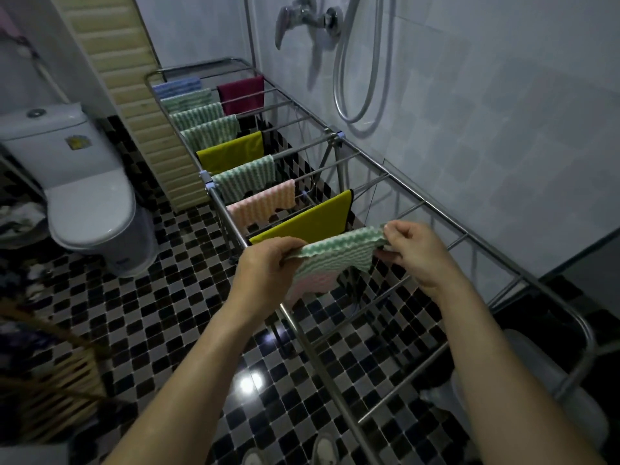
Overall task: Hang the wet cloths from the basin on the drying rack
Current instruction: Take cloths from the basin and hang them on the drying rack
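A long steel drying rack (412, 193) runs from near me to the far wall. Several cloths hang on its left side: blue, green striped, yellow (231, 152), pink (265, 204), another yellow (312, 221) and a maroon one (241, 95) at the back. My left hand (268, 263) and my right hand (414, 250) each pinch one end of a green-and-white wavy cloth (339, 255), stretched over a rail just in front of the nearer yellow cloth. A pink part hangs below it. A grey basin (550, 391) sits under the rack's near right end.
A white toilet (84, 196) stands at left. A wicker basket (43, 374) is at lower left. A shower mixer and hose (339, 55) hang on the tiled wall at right. The floor is wet checkered tile (188, 330). A slatted folding door (134, 105) stands behind the rack.
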